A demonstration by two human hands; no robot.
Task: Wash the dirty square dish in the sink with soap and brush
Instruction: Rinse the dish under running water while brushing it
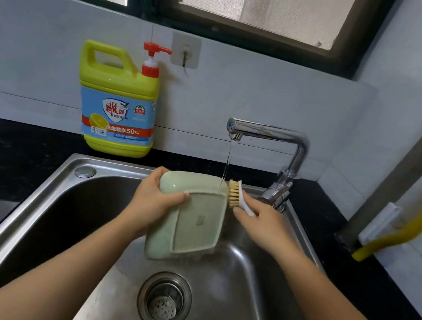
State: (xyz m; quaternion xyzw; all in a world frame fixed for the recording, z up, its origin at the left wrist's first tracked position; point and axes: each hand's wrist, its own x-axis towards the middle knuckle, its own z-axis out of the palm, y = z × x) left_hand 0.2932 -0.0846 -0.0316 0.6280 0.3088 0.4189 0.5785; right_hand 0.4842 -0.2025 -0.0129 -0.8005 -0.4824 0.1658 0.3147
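My left hand (pixel 153 200) grips the pale green square dish (pixel 194 223) by its left edge and holds it tilted on its side over the steel sink (pixel 39 204), with the underside facing me. My right hand (pixel 263 223) holds a white-handled brush (pixel 236 194), whose tan bristles press against the dish's upper right edge. A thin stream of water falls from the chrome tap (pixel 272 135) onto the top of the dish. The yellow soap bottle (pixel 118 101) with a red pump stands on the counter behind the sink, at the left.
The drain strainer (pixel 164 301) lies in the sink bottom below the dish. A black countertop (pixel 6 155) surrounds the sink. A wall hook (pixel 185 53) hangs above the bottle. A grey pipe and a yellow hose (pixel 397 233) run along the right wall.
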